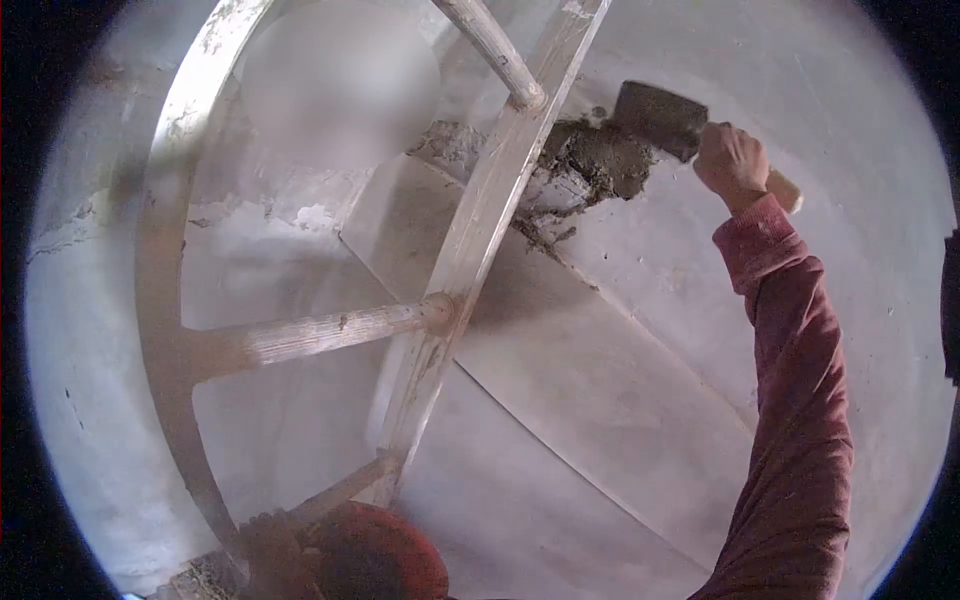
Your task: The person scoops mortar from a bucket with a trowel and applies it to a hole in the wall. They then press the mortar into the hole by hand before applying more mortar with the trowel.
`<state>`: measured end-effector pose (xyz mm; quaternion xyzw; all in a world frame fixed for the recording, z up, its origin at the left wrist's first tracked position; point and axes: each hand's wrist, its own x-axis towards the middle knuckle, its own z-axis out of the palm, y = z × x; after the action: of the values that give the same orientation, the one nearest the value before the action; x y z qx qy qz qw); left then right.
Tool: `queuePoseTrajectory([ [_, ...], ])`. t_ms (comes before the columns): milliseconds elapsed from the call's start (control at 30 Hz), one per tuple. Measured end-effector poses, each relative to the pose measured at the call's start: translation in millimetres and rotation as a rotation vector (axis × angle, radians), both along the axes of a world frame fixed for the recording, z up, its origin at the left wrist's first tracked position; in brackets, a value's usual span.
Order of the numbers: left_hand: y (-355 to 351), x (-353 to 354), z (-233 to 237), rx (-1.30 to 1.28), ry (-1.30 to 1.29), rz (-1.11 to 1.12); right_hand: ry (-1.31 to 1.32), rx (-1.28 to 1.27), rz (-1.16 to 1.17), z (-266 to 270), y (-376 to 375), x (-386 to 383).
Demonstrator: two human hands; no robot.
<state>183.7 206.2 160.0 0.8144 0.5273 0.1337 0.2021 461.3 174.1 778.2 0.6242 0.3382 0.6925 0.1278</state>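
Observation:
My right hand (730,160) is closed around the wooden handle of a trowel (660,118) with a broad rectangular blade. The blade lies at or close to the wall, at the upper right edge of a patch of wet grey-brown mortar (610,160). Some of the mortar is rough and lumpy, with pale wall showing through. At the bottom left, a dark, blurred shape looks like my left hand (268,545), by the foot of the visible ladder and beside a red rounded container (395,550). Its fingers are too dim to make out clearly.
A wooden ladder (480,210) with round rungs (340,332) stands between me and the wall, left of my right arm. Behind it, a slanting smooth ledge (590,350) meets the pale wall (850,200). Peeling plaster (310,217) shows on the left.

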Motion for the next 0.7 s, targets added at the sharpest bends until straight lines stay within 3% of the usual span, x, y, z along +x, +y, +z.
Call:
queuePoseTrajectory([
  [100,5.5,-1.8,-0.9,0.029,0.093,-0.082,-0.001,-0.045,0.017,1.4,9.5,0.4],
  [333,-0.5,-3.9,-11.6,0.153,0.031,-0.002,-0.089,-0.079,0.055,0.6,12.4,3.3],
  [367,-1.8,-6.1,-18.9,0.544,0.031,-0.042,-0.086,-0.078,0.054,-0.3,9.5,5.8],
  [433,4.2,-7.6,-26.7,0.937,0.029,-0.069,-0.074,-0.1,0.067,2.0,7.3,7.0],
  [500,10.7,-4.8,-30.3,0.187,0.024,-0.073,-0.093,-0.107,0.086,2.8,3.8,5.6],
  [600,10.9,-1.3,-37.8,0.247,-0.026,0.004,-0.131,-0.089,0.096,6.7,3.7,7.5],
  [700,3.3,-7.3,-9.5,0.166,-0.049,-0.073,-0.146,-0.076,0.047,10.1,10.1,4.7],
])
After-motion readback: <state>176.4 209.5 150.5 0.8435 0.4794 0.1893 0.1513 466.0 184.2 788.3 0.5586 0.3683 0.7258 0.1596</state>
